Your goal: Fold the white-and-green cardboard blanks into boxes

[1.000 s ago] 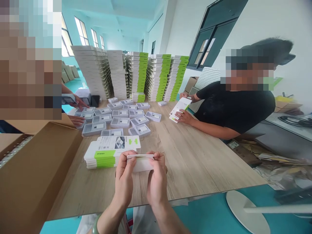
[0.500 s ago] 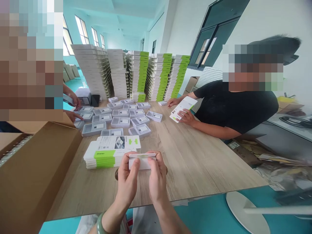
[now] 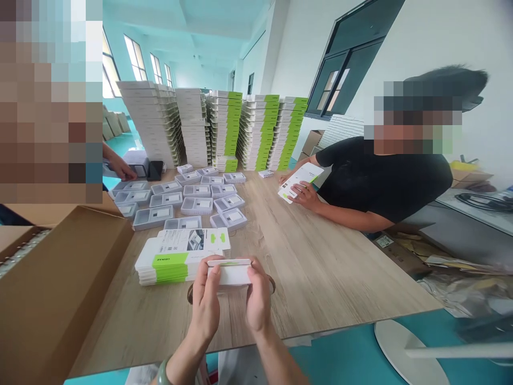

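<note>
Big teal-floored workshop with a long row of windows, and we're at a light wood-grain table [image 3: 332, 267]. Far left, a big cardboard carton [image 3: 60, 289] sits open at the table's corner; there's a silvery row of something inside, too blurry to make out. A pixelated co-worker [image 3: 48, 107] blocks that edge of the view, with one hand [image 3: 120, 170] reaching toward a small black-and-white item at the table's far end.

Across the table lie loads of grey-lined trays [image 3: 196, 206], each with a small white piece in it, and tall stacks of white-and-green boxes [image 3: 224, 128] stand behind them. Between those trays and us sits a low pile of flat printed sleeves [image 3: 172, 262].

Our white box [image 3: 229, 272] is up just off the table, right beside that pile. Our left hand [image 3: 206, 305] and right hand [image 3: 258, 302] pinch it from either end in a narrow grip, fingers wrapped close around it.

Further right, a person in a black T-shirt [image 3: 385, 182] has one hand [image 3: 304, 195] on a white-and-green sleeve [image 3: 300, 182], resting it on the table. Behind them, a coiled black cable [image 3: 476, 202] lies on a bench.
</note>
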Available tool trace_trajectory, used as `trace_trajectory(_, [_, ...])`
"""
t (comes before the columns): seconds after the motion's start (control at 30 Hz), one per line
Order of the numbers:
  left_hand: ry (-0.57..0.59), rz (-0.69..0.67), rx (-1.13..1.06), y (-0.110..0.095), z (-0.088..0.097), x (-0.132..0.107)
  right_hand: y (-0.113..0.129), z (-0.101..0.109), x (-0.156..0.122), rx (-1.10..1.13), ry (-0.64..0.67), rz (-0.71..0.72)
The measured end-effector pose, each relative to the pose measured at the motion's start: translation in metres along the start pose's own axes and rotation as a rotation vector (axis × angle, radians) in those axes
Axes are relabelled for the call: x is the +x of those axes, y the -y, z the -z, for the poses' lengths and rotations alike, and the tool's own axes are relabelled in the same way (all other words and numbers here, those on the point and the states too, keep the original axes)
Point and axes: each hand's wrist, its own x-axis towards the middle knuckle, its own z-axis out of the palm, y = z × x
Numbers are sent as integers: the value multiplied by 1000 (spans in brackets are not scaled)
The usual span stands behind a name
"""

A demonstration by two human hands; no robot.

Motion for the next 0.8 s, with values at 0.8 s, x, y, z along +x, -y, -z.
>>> trace_trajectory(0.8, [-188,84,-40,20,-21,4,-14,-8,17,1,-103,-3])
